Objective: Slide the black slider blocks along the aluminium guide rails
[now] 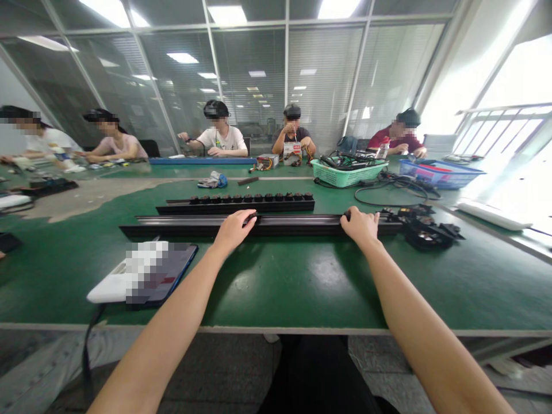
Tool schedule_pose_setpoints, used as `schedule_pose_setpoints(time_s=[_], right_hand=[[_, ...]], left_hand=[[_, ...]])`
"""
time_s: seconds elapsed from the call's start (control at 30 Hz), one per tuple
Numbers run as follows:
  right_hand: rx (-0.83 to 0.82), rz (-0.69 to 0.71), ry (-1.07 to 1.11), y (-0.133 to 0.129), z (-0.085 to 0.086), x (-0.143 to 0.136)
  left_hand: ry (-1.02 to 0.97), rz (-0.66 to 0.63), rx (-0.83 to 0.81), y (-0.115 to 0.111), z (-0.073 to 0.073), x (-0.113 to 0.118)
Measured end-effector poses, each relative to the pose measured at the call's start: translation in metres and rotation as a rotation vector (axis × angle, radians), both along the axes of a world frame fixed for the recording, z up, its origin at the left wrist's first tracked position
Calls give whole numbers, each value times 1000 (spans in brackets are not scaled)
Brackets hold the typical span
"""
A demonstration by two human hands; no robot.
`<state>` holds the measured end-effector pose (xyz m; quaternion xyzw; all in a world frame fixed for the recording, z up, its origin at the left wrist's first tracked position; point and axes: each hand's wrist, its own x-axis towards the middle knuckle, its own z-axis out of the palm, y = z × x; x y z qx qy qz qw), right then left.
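A long black channel rail (297,226) lies crosswise on the green table in front of me. My left hand (235,230) is at its middle, fingers closed on a small black part (250,217) at the rail's groove. Farther right on the same rail, my right hand (361,225) is closed around another small black part (347,215), mostly hidden by the fingers. Behind it lies a second black rail (235,206) with a row of several small black round pieces (254,198) along it. A pile of similar black pieces (431,227) sits by the rail's right end.
A white device and a phone (181,270) lie at front left. At the back right stand a green basket (349,175) of cables and a blue basket (444,175). Gloves (213,180) lie beyond the rails. Several people work across the table (284,299).
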<state>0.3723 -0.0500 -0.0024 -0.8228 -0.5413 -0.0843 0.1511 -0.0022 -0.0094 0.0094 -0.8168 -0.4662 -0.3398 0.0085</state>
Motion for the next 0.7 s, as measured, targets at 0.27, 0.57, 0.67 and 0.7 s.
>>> schedule_pose_setpoints(time_s=[0.27,0.57,0.67,0.7], right_hand=[[-13,-3,8,1,1,2],[-3,-29,15,2,-1,5],[6,-50,21,2,-1,7],[11,-55,25,2,-1,8]], left_hand=[[3,0,0,-1,0,0],[5,-1,-3,-1,0,0],[5,-1,0,-1,0,0],[6,-1,1,-1,0,0]])
